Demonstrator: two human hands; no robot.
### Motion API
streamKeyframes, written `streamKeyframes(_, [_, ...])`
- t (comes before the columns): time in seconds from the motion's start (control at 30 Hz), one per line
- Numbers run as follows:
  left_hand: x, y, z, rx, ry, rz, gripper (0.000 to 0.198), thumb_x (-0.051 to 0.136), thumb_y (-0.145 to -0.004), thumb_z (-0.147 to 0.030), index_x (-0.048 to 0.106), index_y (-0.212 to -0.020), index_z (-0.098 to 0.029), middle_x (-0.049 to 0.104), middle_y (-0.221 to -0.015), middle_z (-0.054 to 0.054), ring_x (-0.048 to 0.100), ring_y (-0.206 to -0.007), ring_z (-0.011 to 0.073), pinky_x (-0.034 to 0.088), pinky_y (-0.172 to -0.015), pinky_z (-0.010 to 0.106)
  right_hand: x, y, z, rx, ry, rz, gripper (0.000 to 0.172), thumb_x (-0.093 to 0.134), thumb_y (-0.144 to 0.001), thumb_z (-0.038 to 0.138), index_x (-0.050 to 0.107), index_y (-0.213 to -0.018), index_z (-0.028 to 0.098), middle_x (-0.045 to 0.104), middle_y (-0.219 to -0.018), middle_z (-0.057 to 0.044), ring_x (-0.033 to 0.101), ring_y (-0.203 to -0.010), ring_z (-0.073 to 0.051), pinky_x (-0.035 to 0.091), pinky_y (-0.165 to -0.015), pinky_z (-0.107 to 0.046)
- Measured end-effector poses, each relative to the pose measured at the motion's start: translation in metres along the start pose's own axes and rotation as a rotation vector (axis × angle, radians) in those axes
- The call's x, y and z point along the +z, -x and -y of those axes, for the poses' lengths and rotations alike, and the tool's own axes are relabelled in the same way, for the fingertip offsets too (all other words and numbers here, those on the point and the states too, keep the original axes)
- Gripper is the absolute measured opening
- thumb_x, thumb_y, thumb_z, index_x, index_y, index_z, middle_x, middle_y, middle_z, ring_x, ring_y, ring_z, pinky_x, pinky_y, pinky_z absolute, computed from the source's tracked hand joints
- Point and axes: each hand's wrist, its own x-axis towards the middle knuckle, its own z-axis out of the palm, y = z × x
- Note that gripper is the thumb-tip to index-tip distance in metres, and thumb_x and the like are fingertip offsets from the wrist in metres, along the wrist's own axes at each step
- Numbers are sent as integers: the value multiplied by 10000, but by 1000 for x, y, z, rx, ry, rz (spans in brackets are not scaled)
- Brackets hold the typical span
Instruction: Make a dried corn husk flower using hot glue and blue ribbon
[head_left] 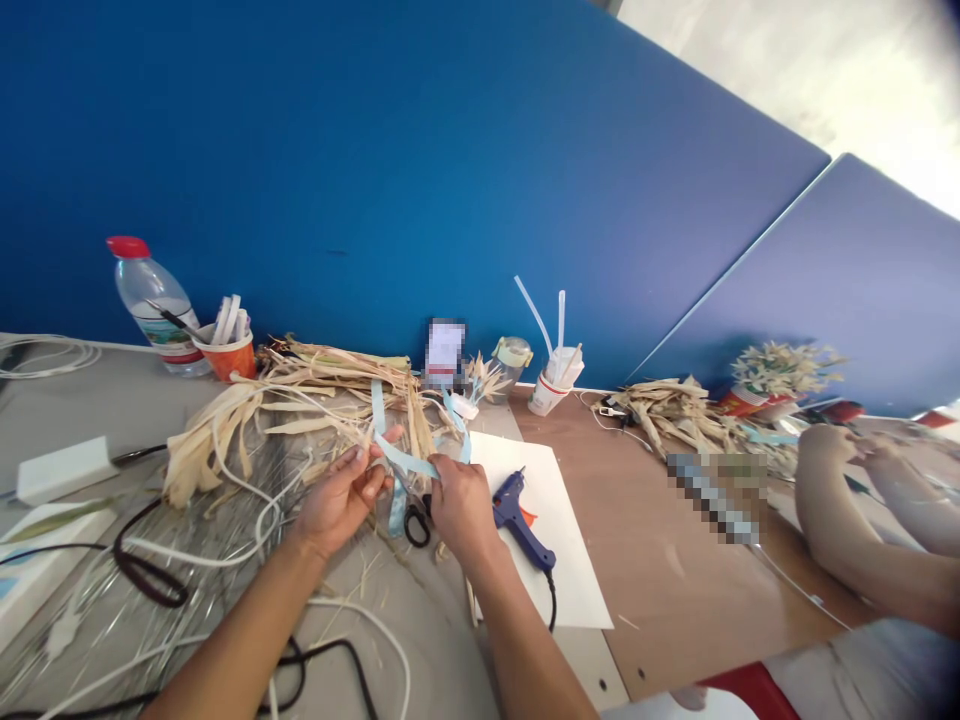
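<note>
A light blue ribbon (409,462) stretches between my two hands, with loops of it rising behind them. My left hand (341,500), palm turned up, pinches the ribbon near its left end. At the other side my right hand (463,505) has its fingers closed on the same ribbon, knuckles up. Black-handled scissors (417,526) lie just below, between the hands, partly covered by the right fingers. Dried corn husks (322,375) are heaped behind the hands. To the right, a blue glue gun (525,525) rests on a white sheet (577,575).
White cables (262,530) and clear thin sticks (217,590) spread over the left side. A bottle (154,310), orange cup (229,355), phone (444,350) and white cup (550,390) line the blue partition (337,180). Another person's arms (847,500) work at right.
</note>
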Motion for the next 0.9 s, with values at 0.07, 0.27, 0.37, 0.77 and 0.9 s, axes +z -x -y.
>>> streamKeyframes(0.07, [-2,-1,-1,3,60,-7,53,709,-756,-198,689,-766,-150,701,-1045,54,413,-448,16,540,-642,278,0,-1,-1,41,29,24,304,472,-813,85,605,-1080,142,714,-867,-110,646,-817,-242,382,-764,-329])
streamKeyframes(0.27, [-5,-3,0,40,120,-25,60,720,-736,-183,680,-756,-143,705,-912,41,473,-502,46,536,-633,268,-2,-2,-3,67,43,27,293,467,-835,104,598,-1093,147,705,-946,-109,636,-897,-242,373,-788,-325])
streamKeyframes(0.37, [-4,-3,0,38,111,-42,75,738,-717,-181,678,-733,-139,695,-897,37,492,-522,54,538,-650,277,-1,-1,-4,63,33,5,308,468,-842,118,584,-1127,140,697,-972,-115,626,-921,-246,370,-803,-333])
streamKeyframes(0.77, [-7,-6,5,17,-117,-85,141,743,-725,-242,721,-782,-114,709,-967,89,433,-478,17,494,-605,206,-12,7,-8,-151,-294,57,544,599,-711,197,550,-1251,155,591,-1147,-136,518,-1099,-282,337,-980,-429])
streamKeyframes(0.9, [-4,-3,8,8,-188,-58,146,735,-732,-270,726,-769,-129,706,-961,79,413,-473,23,480,-615,225,-18,4,-15,-136,-896,37,476,512,-838,353,511,-1297,224,503,-1346,-99,437,-1256,-272,326,-1036,-440])
